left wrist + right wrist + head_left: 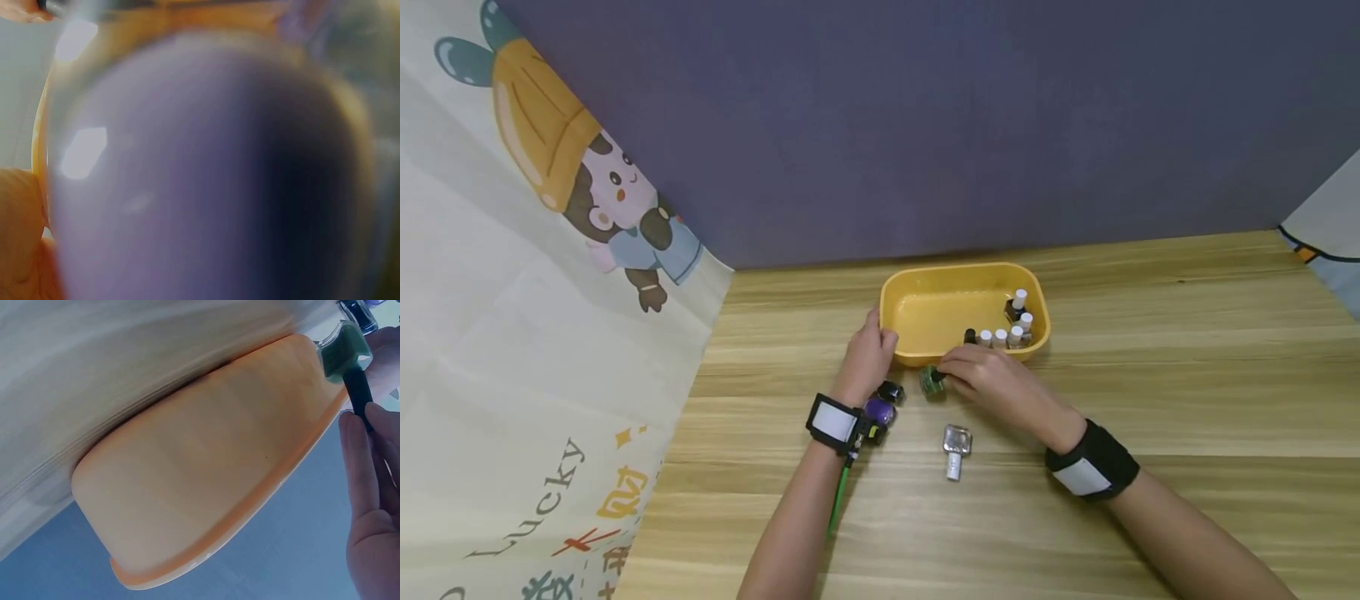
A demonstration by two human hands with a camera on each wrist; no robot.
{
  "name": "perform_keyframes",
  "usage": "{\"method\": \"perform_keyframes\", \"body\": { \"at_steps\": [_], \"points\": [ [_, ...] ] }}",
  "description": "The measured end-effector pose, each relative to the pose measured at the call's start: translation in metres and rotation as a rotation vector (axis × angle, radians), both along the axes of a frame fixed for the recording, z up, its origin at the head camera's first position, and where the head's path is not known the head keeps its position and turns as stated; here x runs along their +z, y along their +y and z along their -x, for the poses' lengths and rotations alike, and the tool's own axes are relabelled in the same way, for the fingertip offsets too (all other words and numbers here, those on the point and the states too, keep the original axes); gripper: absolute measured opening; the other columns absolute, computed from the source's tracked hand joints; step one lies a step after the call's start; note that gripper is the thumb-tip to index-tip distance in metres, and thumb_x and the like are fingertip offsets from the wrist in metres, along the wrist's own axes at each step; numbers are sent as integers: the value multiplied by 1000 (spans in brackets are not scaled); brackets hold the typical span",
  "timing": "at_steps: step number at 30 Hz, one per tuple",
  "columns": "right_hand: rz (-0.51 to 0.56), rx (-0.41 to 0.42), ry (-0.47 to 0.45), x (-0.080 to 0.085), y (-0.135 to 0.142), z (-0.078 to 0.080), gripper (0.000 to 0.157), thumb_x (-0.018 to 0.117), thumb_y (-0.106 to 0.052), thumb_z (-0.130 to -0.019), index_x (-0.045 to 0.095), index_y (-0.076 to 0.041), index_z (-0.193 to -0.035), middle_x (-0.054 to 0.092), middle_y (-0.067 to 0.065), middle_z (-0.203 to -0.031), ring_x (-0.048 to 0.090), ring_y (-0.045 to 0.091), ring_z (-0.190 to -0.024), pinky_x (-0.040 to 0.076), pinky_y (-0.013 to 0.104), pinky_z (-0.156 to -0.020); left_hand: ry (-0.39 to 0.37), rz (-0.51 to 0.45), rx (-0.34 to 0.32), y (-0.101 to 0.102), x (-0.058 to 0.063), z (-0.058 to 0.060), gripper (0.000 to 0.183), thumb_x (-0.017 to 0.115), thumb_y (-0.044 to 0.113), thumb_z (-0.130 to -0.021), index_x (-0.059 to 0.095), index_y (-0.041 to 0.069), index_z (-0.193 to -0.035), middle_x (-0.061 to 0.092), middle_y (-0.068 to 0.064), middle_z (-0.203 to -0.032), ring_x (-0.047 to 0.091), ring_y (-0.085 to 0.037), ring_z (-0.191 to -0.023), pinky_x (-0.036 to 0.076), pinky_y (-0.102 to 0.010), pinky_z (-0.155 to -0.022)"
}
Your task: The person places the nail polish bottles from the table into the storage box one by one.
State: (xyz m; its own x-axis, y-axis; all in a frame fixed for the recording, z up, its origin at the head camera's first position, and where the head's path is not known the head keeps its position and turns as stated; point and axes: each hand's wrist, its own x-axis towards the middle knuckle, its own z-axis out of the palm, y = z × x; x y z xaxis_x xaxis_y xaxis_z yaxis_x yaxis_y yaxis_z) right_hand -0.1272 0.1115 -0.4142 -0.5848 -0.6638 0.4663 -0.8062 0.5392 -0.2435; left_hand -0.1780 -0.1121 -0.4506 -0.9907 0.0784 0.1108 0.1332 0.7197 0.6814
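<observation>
My right hand (992, 383) pinches a green nail polish bottle (931, 381) by its long black cap (357, 390), just outside the near wall of a yellow plastic basin (925, 354). With thumb and fingers at the rim, my left hand (867, 358) holds the left end of that basin. Several nail polish bottles (1000, 338) stand in its right part, most with white caps. By my left wrist lie a dark bottle (891, 392) and a purple bottle (880, 410); a blurred purple bottle (169, 181) fills most of the left wrist view.
A clear nail polish bottle (957, 440) with a white cap lies on the wood-grain table (1187, 367) in front of the basin. Behind the table rises a dark blue panel (925, 125). A printed white curtain (535, 333) hangs at the left.
</observation>
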Motion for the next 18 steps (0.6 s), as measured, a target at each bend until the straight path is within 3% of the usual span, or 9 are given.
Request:
{"method": "perform_keyframes", "body": {
  "at_steps": [18],
  "points": [
    [79,27,-31,5,2,-1,22,56,-24,-88,68,-11,-103,63,-1,-105,58,13,-98,44,28,-86,-13,3,6,1,1,0,52,37,27,-93,30,10,-141,52,-4,-78,49,-16,-60,41,-29,-52]
  ]
}}
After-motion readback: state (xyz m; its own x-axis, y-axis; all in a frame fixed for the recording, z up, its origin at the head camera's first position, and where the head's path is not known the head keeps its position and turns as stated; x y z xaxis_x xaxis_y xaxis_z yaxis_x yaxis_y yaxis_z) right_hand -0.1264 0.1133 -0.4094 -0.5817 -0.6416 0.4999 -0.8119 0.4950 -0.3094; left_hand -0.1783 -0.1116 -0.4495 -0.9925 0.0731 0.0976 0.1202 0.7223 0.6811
